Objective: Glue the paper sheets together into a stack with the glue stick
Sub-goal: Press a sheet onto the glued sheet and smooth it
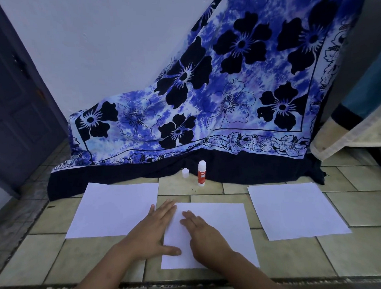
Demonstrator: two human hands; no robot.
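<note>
Three white paper sheets lie on the tiled floor: a left sheet (109, 210), a middle sheet (222, 227) nearest me, and a right sheet (295, 210). My left hand (153, 232) lies flat with straight fingers over the middle sheet's left edge. My right hand (203, 234) presses flat on the same sheet, fingers straight. A red and white glue stick (202, 173) stands upright behind the sheets, uncapped. Its white cap (185, 172) stands just left of it.
A blue flowered cloth (205, 100) hangs down the wall and spreads onto the floor behind the glue stick. A dark door (17, 102) stands at the left. A fabric-edged piece of furniture (353, 130) sits at the right. A floor step edge (190, 282) runs near me.
</note>
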